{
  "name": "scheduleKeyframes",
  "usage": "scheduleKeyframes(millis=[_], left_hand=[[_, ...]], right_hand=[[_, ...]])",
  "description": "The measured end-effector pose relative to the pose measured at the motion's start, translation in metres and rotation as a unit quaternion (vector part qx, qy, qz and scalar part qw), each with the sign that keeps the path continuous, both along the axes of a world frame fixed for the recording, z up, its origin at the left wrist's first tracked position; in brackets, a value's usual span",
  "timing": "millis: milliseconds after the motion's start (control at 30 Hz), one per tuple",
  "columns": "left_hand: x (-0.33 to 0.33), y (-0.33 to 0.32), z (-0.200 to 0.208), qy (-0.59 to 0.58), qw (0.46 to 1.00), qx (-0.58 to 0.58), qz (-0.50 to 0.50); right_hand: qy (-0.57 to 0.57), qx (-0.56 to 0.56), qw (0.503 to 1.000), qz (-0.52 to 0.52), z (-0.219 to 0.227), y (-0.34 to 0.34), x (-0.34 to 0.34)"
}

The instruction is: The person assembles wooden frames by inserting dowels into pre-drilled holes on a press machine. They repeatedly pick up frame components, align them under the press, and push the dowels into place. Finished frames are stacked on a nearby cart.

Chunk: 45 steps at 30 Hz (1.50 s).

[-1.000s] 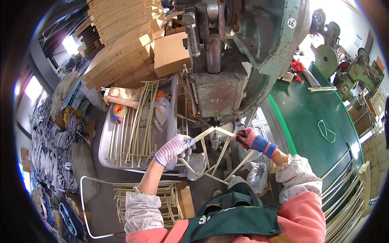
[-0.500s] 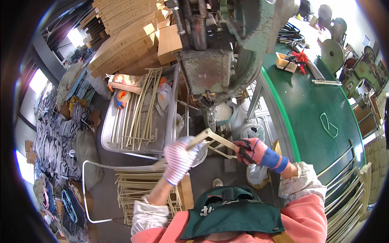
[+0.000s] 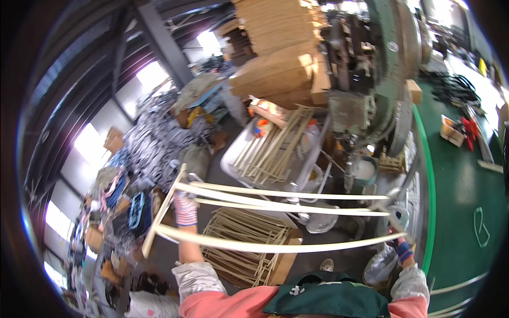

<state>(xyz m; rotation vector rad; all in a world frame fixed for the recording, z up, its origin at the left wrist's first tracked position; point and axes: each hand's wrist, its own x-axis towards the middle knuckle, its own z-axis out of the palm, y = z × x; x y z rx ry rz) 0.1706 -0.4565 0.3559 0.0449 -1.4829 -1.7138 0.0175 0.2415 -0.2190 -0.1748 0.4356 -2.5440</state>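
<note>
A cream-coloured frame of long, thin bars stretches crosswise in front of me, a short crossbar at its left end. My left hand, in a striped glove, is closed around the frame near that crossbar; the bars partly cover the fingers. My right hand, in a pink, blue and dark glove, grips the frame's right end, where motion blurs the picture. Below the frame lies a stack of similar cream frames on cardboard, nearest to my left forearm.
A green press machine stands ahead on the right, beside a long green table. Beyond the stack is a whitish tub holding cream bars and an orange tape roll. Cardboard boxes are piled behind; grey bundles lie left.
My view has turned left. My hands have moved far apart, and the frame, previously seen angled between them near the press, now stretches broadly above the stack.
</note>
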Motion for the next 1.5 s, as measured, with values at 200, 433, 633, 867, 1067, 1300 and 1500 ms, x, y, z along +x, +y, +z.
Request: scheduleKeyframes(millis=[200,433,633,867,1067,1300,1500], left_hand=[[0.006,0.021,-0.074,0.014,0.981,0.147,-0.125],[-0.012,0.073,-0.117,-0.072,0.953,0.270,-0.113],[-0.034,0.096,-0.182,-0.104,0.896,0.398,-0.169],[-0.062,0.137,-0.325,-0.368,0.893,0.241,-0.094],[-0.039,0.038,-0.363,-0.476,0.857,0.191,-0.051],[-0.092,0.069,-0.211,-0.229,0.971,0.013,-0.072],[-0.165,0.207,-0.091,-0.083,0.848,-0.471,-0.227]], right_hand=[[0.090,0.188,0.969,-0.131,0.204,-0.087,-0.030],[0.298,0.071,0.944,-0.119,0.414,-0.085,-0.014],[0.113,-0.037,0.951,-0.284,0.506,-0.056,0.023],[0.221,0.156,0.908,-0.321,0.540,-0.085,0.041],[0.091,0.250,0.892,-0.366,0.512,-0.135,0.067],[0.107,0.292,0.869,-0.384,0.395,-0.125,0.064],[0.037,0.350,0.884,-0.308,0.321,-0.114,0.074]])
